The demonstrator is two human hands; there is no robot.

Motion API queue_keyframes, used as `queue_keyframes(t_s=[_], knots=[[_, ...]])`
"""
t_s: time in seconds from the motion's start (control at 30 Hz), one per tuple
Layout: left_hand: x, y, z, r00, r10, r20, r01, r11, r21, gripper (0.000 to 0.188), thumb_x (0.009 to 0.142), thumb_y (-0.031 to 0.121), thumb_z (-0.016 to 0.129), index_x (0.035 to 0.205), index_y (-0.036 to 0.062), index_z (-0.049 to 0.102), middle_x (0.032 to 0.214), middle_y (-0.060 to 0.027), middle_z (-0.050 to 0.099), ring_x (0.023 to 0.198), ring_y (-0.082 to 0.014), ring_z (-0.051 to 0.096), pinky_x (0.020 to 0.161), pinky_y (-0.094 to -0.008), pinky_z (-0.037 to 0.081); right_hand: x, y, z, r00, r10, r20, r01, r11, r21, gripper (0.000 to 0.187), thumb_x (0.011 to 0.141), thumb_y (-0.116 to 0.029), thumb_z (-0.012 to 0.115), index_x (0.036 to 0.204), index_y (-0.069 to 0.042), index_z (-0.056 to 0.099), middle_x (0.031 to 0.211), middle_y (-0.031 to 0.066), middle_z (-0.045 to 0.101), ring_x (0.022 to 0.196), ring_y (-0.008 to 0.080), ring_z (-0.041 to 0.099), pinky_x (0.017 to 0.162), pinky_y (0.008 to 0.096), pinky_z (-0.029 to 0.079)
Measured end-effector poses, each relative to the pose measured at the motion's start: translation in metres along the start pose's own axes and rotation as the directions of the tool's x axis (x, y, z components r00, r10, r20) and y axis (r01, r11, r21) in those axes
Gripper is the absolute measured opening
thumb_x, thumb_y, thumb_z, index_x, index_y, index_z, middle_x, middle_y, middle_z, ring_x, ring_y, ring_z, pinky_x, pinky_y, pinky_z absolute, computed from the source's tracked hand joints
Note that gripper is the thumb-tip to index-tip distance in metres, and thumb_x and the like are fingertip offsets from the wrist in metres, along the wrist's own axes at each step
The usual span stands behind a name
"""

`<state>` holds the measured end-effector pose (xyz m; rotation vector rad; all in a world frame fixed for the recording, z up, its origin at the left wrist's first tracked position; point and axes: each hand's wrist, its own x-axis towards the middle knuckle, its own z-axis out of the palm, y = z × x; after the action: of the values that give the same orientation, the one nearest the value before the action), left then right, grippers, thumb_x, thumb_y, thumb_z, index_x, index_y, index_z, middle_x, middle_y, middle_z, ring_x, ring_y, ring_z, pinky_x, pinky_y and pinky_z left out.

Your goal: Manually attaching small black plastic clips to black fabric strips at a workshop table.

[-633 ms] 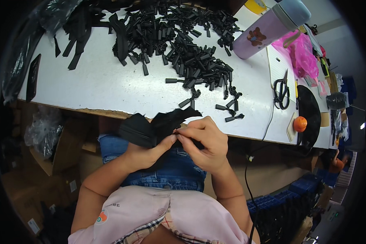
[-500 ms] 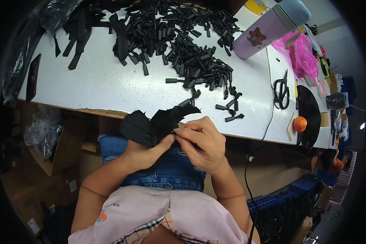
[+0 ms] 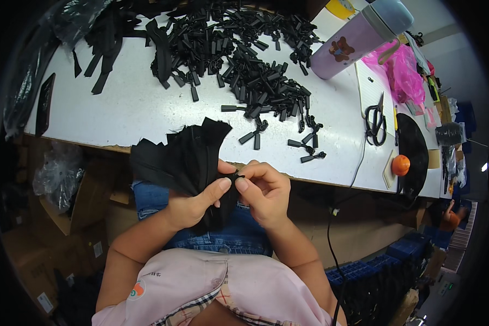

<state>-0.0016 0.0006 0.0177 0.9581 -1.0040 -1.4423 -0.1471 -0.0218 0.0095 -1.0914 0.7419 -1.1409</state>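
My left hand (image 3: 196,206) is closed on a bunch of black zipper tapes (image 3: 193,155). Their ragged ends fan up and to the left over the table's front edge, and more black tape hangs below toward my lap. Close beside it, my right hand (image 3: 267,193) pinches a small black end of the tape between thumb and forefinger. The two thumbs almost touch; whether a slider is between the fingertips is too small to tell. Beyond my hands a heap of black zipper sliders with long pulls (image 3: 266,87) lies on the white table (image 3: 119,108).
Black strips (image 3: 111,46) and a dark phone-like slab (image 3: 45,103) lie at the left. At the right are a lilac bottle (image 3: 353,46), black scissors (image 3: 376,122), a notebook (image 3: 368,89), a pink bag (image 3: 405,73) and an orange fruit (image 3: 401,165). A cable (image 3: 331,239) hangs off the front edge.
The bunch of zipper tapes has spread and swung up and left, with black tape now hanging below my hands. My right hand has moved slightly left and down, closer to my left.
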Motion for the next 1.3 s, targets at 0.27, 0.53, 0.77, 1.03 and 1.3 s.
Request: queue_keyframes(t_s=[0.27, 0.53, 0.77, 1.03, 1.3], knots=[[0.002, 0.001, -0.002, 0.998, -0.065, -0.013, 0.065, 0.998, 0.022, 0.018, 0.080, 0.008, 0.054, 0.097, 0.0007, 0.053, 0.086, -0.0042, 0.056, 0.057, -0.0035, 0.046, 0.048, -0.0159, 0.040, 0.005, -0.001, -0.008, 0.972, 0.202, 0.116, -0.222, 0.956, 0.192, 0.006, 0.076, 0.000, 0.057, 0.080, 0.001, 0.053, 0.071, 0.0009, 0.051, 0.057, 0.0028, 0.043, 0.048, 0.0149, 0.033], [0.003, -0.003, -0.004, 0.998, -0.054, 0.020, 0.054, 0.998, 0.038, 0.019, 0.081, 0.008, 0.053, 0.098, 0.0013, 0.055, 0.084, -0.0021, 0.057, 0.055, -0.0016, 0.044, 0.046, -0.0149, 0.036, 0.007, 0.000, -0.009, 0.941, 0.317, 0.118, -0.336, 0.918, 0.212, 0.005, 0.076, -0.001, 0.057, 0.078, 0.000, 0.053, 0.066, -0.0014, 0.049, 0.050, 0.0009, 0.038, 0.042, 0.0152, 0.028], [0.002, -0.006, 0.001, 0.998, -0.049, -0.037, 0.051, 0.997, 0.056, 0.018, 0.081, 0.005, 0.051, 0.098, 0.0016, 0.054, 0.085, -0.0023, 0.057, 0.057, -0.0016, 0.045, 0.047, -0.0155, 0.037, -0.001, 0.015, 0.002, 0.981, -0.195, 0.000, 0.183, 0.922, -0.340, 0.008, 0.073, 0.001, 0.059, 0.078, 0.000, 0.052, 0.066, 0.0006, 0.047, 0.047, 0.0023, 0.034, 0.041, 0.0172, 0.027], [-0.001, -0.002, 0.003, 0.999, -0.027, -0.026, 0.029, 0.994, 0.102, 0.020, 0.083, 0.005, 0.049, 0.102, 0.0024, 0.051, 0.082, -0.0016, 0.053, 0.062, -0.0030, 0.045, 0.051, -0.0167, 0.038, -0.001, 0.010, 0.001, 0.997, -0.069, 0.034, 0.075, 0.969, -0.237, 0.005, 0.078, -0.003, 0.055, 0.078, -0.001, 0.051, 0.067, -0.0007, 0.046, 0.050, 0.0020, 0.034, 0.044, 0.0167, 0.028], [-0.002, 0.000, -0.003, 0.997, -0.076, 0.027, 0.069, 0.982, 0.178, 0.022, 0.084, 0.015, 0.052, 0.102, 0.0023, 0.051, 0.081, -0.0021, 0.052, 0.061, -0.0046, 0.047, 0.051, -0.0177, 0.040, -0.005, 0.007, 0.001, 0.984, 0.163, 0.068, -0.167, 0.984, 0.062, 0.005, 0.082, -0.005, 0.052, 0.082, -0.001, 0.050, 0.067, -0.0019, 0.045, 0.055, 0.0020, 0.037, 0.047, 0.0158, 0.031]])
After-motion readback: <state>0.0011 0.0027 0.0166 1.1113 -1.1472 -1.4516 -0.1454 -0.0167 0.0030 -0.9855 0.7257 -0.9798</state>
